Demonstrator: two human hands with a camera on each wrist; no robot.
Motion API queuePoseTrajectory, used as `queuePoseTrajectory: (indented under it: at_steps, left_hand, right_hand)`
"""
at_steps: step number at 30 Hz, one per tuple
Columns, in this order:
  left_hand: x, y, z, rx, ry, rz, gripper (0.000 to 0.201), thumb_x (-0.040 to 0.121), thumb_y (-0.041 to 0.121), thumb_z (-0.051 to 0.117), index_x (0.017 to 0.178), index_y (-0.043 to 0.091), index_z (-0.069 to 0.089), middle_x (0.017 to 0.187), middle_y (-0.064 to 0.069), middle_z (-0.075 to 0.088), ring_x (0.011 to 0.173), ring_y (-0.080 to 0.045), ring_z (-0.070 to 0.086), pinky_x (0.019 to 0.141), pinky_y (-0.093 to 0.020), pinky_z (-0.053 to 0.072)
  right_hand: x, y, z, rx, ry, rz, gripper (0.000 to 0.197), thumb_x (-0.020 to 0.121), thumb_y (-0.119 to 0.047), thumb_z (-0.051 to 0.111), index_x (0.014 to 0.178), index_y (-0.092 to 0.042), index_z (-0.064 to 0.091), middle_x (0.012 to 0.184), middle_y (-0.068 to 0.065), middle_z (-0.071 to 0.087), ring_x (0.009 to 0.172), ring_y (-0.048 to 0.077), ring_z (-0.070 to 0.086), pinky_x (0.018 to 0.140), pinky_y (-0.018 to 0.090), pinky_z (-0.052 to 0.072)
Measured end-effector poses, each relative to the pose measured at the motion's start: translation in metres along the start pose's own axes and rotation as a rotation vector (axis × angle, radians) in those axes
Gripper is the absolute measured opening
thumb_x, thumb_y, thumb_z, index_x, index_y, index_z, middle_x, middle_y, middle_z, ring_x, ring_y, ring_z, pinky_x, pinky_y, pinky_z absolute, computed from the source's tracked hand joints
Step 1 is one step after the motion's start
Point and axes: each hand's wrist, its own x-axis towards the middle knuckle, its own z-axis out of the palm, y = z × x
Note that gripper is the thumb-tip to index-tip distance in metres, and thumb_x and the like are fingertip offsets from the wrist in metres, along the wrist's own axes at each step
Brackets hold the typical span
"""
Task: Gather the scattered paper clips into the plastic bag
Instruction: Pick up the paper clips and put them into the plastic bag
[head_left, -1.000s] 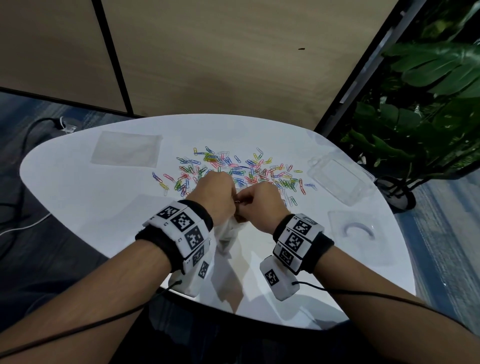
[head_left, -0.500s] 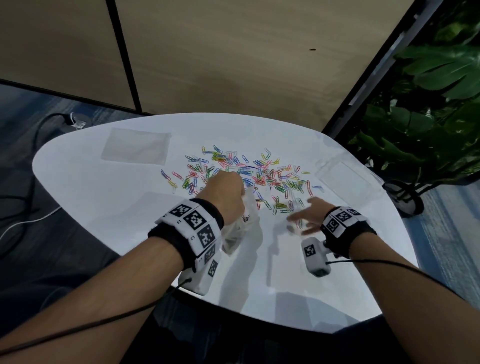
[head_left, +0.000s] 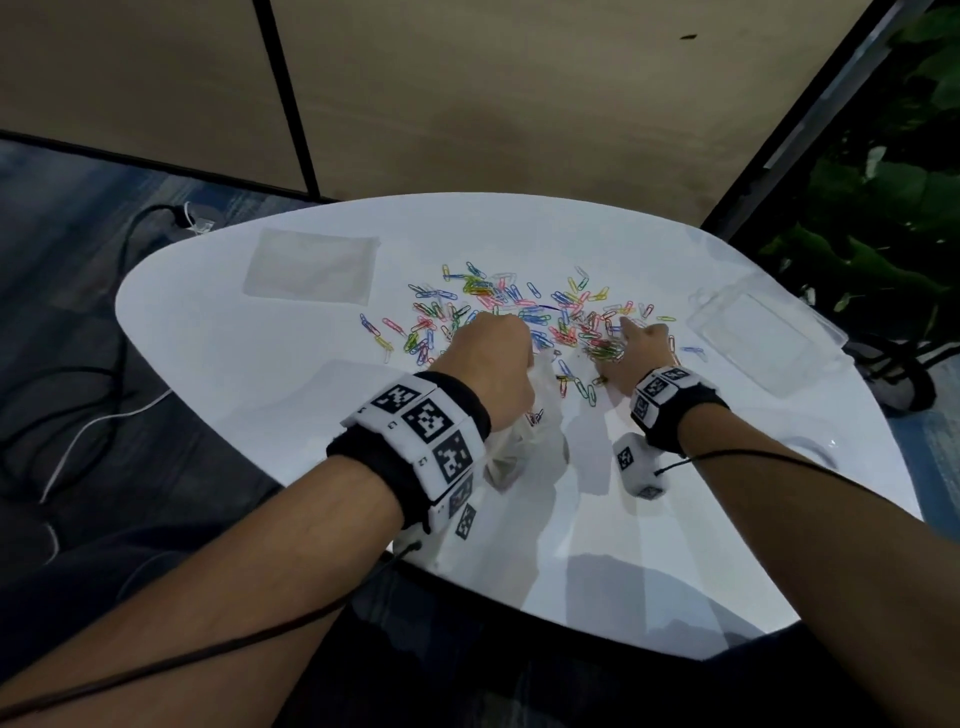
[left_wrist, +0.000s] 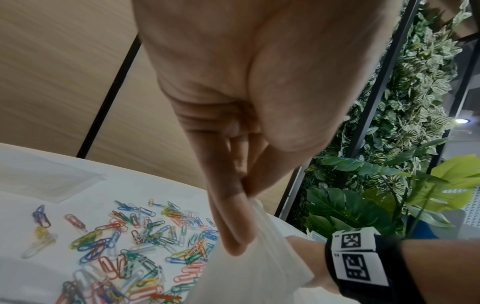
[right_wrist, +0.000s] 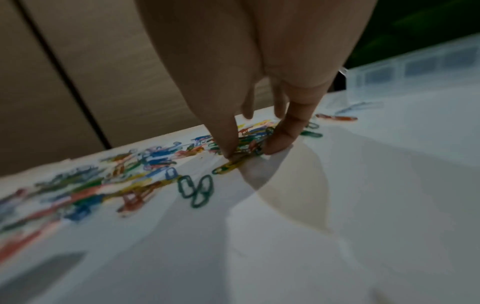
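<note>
Several coloured paper clips (head_left: 519, 312) lie scattered across the far middle of the white table (head_left: 218, 374). My left hand (head_left: 493, 358) pinches the top edge of a clear plastic bag (head_left: 524, 441), which hangs down to the table below it. The left wrist view shows the fingers (left_wrist: 233, 236) clamped on the bag's rim (left_wrist: 262, 261). My right hand (head_left: 631, 353) is down on the right part of the pile. In the right wrist view its thumb and fingertips (right_wrist: 228, 144) close round a bunch of clips (right_wrist: 250, 142) on the table.
A flat clear bag (head_left: 311, 270) lies at the back left. A clear plastic box (head_left: 763, 338) sits at the right, near the edge. Leafy plants (head_left: 893, 218) stand beyond the right edge, and cables (head_left: 104, 395) lie on the floor at left.
My right hand left the bag's mouth and moved right and forward onto the clip pile, then closed its fingers on clips. My left hand kept hold of the bag.
</note>
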Motion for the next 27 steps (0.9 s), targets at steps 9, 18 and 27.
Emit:
queuePoseTrajectory:
  at_steps: [9, 18, 27]
  left_hand:
    - [0.003, 0.003, 0.002, 0.011, 0.027, -0.010, 0.025, 0.086, -0.003, 0.052, 0.091, 0.005, 0.075, 0.083, -0.021, 0.074, 0.084, -0.033, 0.075, 0.084, -0.043, 0.062]
    - [0.007, 0.007, 0.000, -0.001, 0.015, -0.031, 0.023, 0.091, -0.001, 0.054, 0.097, 0.002, 0.075, 0.087, -0.017, 0.075, 0.083, -0.029, 0.075, 0.081, -0.040, 0.063]
    - [0.008, 0.013, 0.006, -0.075, 0.070, -0.079, 0.021, 0.092, 0.005, 0.059, 0.108, 0.002, 0.073, 0.093, -0.014, 0.073, 0.085, -0.029, 0.072, 0.086, -0.041, 0.061]
  right_hand:
    - [-0.002, 0.007, -0.007, -0.220, 0.120, -0.295, 0.026, 0.083, -0.001, 0.055, 0.094, -0.008, 0.077, 0.093, 0.015, 0.073, 0.088, 0.033, 0.065, 0.076, 0.029, 0.051]
    - [-0.019, 0.017, -0.055, 0.957, -0.098, 0.162, 0.008, 0.078, -0.008, 0.078, 0.085, -0.006, 0.075, 0.099, 0.018, 0.074, 0.075, 0.018, 0.073, 0.080, 0.029, 0.060]
    - [-0.127, -0.048, -0.081, 1.469, -0.594, 0.001, 0.015, 0.090, 0.003, 0.060, 0.103, 0.007, 0.065, 0.094, 0.011, 0.071, 0.088, 0.015, 0.071, 0.075, 0.017, 0.057]
